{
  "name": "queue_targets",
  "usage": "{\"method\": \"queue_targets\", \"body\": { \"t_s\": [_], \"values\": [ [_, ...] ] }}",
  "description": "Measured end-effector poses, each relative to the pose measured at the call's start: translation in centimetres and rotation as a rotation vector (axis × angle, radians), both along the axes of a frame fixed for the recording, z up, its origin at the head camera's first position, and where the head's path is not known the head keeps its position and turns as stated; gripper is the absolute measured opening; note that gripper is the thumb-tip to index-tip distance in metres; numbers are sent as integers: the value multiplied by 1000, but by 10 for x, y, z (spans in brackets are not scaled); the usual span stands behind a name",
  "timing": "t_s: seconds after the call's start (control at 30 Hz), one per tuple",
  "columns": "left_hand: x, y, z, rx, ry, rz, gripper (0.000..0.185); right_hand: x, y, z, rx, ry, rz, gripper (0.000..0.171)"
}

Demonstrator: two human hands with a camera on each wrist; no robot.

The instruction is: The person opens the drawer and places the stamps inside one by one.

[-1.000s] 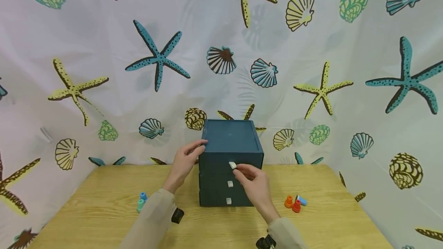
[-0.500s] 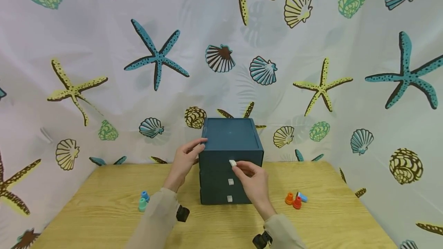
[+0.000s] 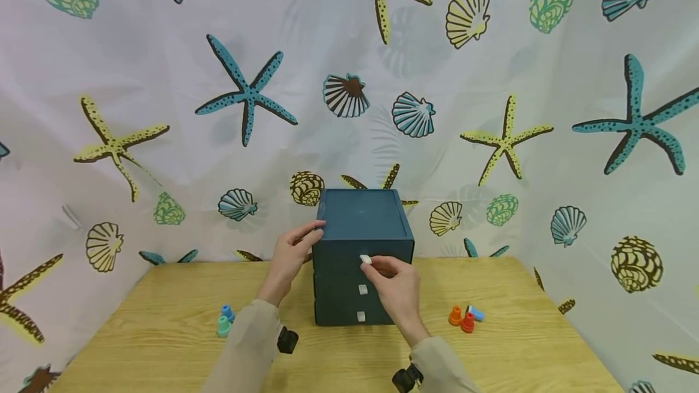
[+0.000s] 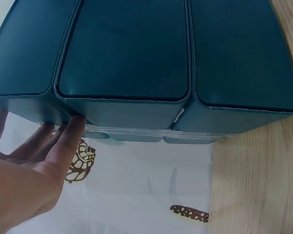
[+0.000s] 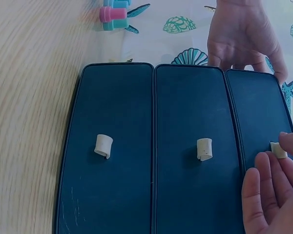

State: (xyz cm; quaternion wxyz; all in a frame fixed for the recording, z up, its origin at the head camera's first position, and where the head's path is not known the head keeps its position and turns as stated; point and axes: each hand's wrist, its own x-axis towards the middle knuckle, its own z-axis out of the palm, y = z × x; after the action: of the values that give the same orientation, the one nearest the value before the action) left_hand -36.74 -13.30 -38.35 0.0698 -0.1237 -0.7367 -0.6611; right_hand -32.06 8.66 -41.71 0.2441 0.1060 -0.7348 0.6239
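A dark teal three-drawer box (image 3: 360,223) stands at the back of the wooden table (image 3: 164,320). My left hand (image 3: 308,236) rests on its upper left side, and the fingers (image 4: 71,139) lie straight against that wall. My right hand (image 3: 372,265) pinches the small white tab (image 3: 365,259) of the top drawer between thumb and fingers (image 5: 263,168). In the right wrist view all three drawer fronts sit flush, with the top tab (image 5: 278,149), the middle tab (image 5: 204,148) and the bottom tab (image 5: 103,146) in a row.
Small blue and teal caps (image 3: 224,319) lie left of the box. Orange, red and blue caps (image 3: 464,317) lie to its right. A seashell-printed curtain (image 3: 491,108) walls in the table at the back and both sides.
My right fingers have settled a little closer on the top drawer's tab. The left hand and the drawers have not visibly moved.
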Motion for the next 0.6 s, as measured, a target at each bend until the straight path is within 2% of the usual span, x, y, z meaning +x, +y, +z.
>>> {"method": "queue_targets", "body": {
  "t_s": [0.27,0.6],
  "values": [
    [0,1,-2,-4,-13,1,41,3,-1,-3,14,-21,-30,12],
    [0,-2,1,7,-10,-26,45,12,0,-4,9,31,-17,11]
  ]
}}
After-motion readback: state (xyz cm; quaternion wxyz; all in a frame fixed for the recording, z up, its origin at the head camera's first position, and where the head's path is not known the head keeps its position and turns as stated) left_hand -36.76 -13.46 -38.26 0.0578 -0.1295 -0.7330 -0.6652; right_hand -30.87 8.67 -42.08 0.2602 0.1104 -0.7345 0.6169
